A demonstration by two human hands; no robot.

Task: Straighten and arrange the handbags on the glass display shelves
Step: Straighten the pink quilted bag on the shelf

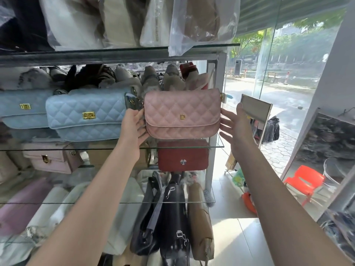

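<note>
A pink quilted handbag (182, 114) with a gold letter clasp stands upright at the right end of the middle glass shelf (219, 146). My left hand (134, 127) presses flat against its left side, fingers spread. On the bag's right side my right hand (237, 127) is held open, fingertips touching or almost touching its edge. Two light blue quilted handbags (88, 114) (21, 110) with gold clasps sit to the left on the same shelf. A red handbag (182, 155) stands on the shelf below.
Bags wrapped in plastic (203, 22) fill the top shelf, one hanging over its edge. A pale pink bag (51, 159) sits lower left; black and tan bags (172, 217) hang at the bottom. A small mirror (256, 110) stands right of the rack, beside the glass shopfront and an orange chair (305, 181).
</note>
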